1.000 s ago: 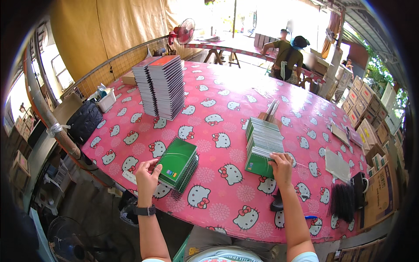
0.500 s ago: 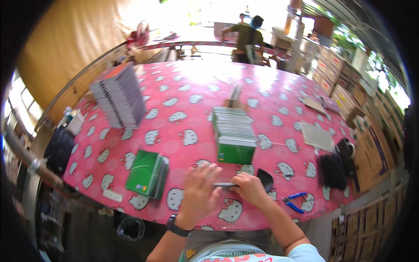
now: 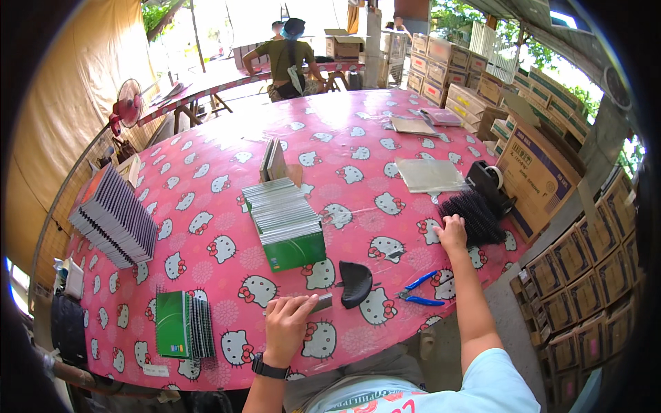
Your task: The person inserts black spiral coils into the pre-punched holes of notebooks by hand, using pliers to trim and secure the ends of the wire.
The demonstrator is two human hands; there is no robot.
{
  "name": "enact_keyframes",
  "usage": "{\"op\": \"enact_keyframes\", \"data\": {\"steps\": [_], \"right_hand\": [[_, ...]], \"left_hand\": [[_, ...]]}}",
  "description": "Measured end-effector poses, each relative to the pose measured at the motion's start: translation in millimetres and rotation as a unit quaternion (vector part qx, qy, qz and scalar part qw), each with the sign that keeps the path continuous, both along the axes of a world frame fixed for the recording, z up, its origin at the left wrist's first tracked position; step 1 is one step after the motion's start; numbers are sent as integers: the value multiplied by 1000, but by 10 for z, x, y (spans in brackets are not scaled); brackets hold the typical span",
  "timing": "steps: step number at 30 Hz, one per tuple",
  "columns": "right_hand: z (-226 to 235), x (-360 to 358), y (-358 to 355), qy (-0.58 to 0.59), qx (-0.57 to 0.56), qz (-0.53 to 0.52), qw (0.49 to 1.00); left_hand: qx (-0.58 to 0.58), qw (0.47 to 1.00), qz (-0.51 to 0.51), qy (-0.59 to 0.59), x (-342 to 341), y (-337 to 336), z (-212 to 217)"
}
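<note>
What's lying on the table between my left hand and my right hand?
The head view shows a black half-round piece between your left hand and right hand; blue-handled pliers lie there too, slightly nearer you than the direct line.

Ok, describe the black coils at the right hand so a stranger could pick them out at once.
Start at the pink patterned table and follow it to its right side, where a big open cardboard box stands. Just left of that box, the right hand is at the near left end of the black coils. Their ridged, bristly heap differs from the smooth black tape dispenser behind.
</note>
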State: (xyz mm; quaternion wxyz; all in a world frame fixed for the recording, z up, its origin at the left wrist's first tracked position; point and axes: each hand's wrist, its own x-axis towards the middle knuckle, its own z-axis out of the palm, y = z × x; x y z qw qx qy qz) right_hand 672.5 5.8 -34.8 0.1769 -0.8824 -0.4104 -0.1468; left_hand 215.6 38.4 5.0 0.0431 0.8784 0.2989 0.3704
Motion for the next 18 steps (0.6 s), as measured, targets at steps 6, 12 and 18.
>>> {"op": "enact_keyframes", "data": {"steps": [6, 12, 18], "right_hand": [[-11, 40, 63, 79, -17, -54, 995], [28, 52, -1, 33, 48, 43, 997], [916, -1881, -135, 393, -16, 333, 857]], "left_hand": [[-8, 1000, -25, -10, -39, -41, 110], [-20, 999, -40, -12, 21, -35, 74], [-78, 996, -8, -46, -62, -59, -35]]}}
